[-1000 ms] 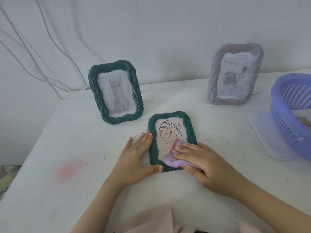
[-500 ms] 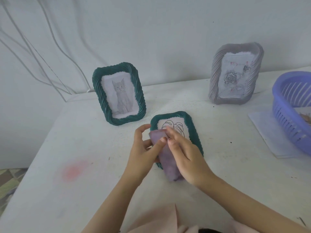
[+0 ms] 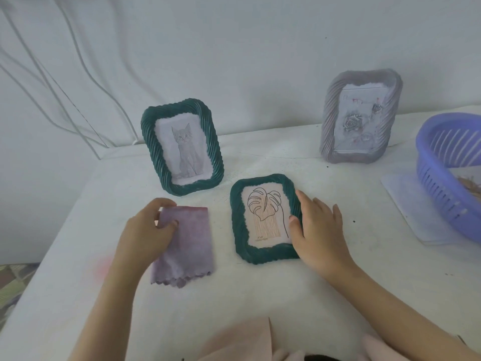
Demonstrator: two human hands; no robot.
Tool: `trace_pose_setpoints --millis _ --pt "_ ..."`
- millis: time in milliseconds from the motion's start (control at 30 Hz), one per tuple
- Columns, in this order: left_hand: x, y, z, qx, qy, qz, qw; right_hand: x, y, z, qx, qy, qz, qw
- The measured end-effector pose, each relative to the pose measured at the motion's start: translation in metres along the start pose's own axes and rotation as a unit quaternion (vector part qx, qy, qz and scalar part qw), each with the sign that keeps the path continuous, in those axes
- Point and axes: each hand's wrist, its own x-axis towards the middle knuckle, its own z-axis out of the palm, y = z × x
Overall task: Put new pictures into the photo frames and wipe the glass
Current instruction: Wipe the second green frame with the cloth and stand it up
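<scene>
The left hand (image 3: 145, 233) lies on the upper left corner of the purple cloth (image 3: 190, 246), fingers curled over its top edge and thumb pressed on its face, so it pinches the cloth. The rest of the cloth lies spread flat on the desk (image 3: 260, 295), just to the right of that hand and below it. That looks like setting the cloth aside within easy reach, or gathering it up; which of the two cannot be told.

The right hand (image 3: 318, 230) grips the right side of the leaf frame (image 3: 237, 222), thumb on the inner edge by the glass and fingers over the outer rim. The frame lies face up between the two hands, apart from the cloth, with the leaf picture (image 3: 264, 217) in place behind the glass. A grip on the side rim keeps fingertips off most of the glass and suits tipping the frame up to stand.

Beyond the left hand the cat frame (image 3: 153, 149) stands upright and filled. Beyond the right hand stands the grey frame (image 3: 329, 131) with a rose picture. The standing pair suggests where the lying frame belongs. Well to the right of the right hand sits a purple basket (image 3: 442, 173).
</scene>
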Motion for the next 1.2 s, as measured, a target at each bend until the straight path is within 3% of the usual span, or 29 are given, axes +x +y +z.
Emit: trace_pose_setpoints --millis 100,200,400,500,600,733,867,1000,1200 --pt "-0.003 -0.008 0.01 0.178 0.067 0.062 0.98 -0.001 0.002 0.004 -0.012 0.014 -0.014 1.0" --pt "-0.01 0.002 0.022 0.121 0.095 0.167 0.974 -0.001 0.001 0.003 0.005 0.024 -0.016 1.0" --pt "-0.037 0.032 0.059 0.077 -0.12 0.174 0.974 0.0 0.0 0.001 0.051 0.035 -0.01 0.998" --pt "-0.04 0.037 0.065 0.069 -0.141 0.181 0.971 0.003 0.003 0.002 0.091 0.039 -0.022 0.995" --pt "-0.041 0.035 0.065 0.024 -0.146 0.174 0.974 0.005 0.0 -0.005 0.252 0.037 0.02 0.967" --pt "-0.04 0.033 0.062 -0.04 -0.168 0.168 0.971 0.008 -0.004 -0.021 0.433 0.002 0.077 0.898" --pt "-0.035 0.028 0.064 -0.217 -0.156 0.183 0.946 0.004 -0.005 -0.027 0.471 0.001 0.051 0.881" --pt "-0.031 0.037 0.06 -0.369 -0.127 0.139 0.91 -0.001 -0.003 -0.032 0.508 -0.016 0.035 0.86" --pt "-0.026 0.046 0.059 -0.454 -0.133 0.149 0.869 -0.001 0.01 -0.028 0.554 -0.069 0.067 0.827"
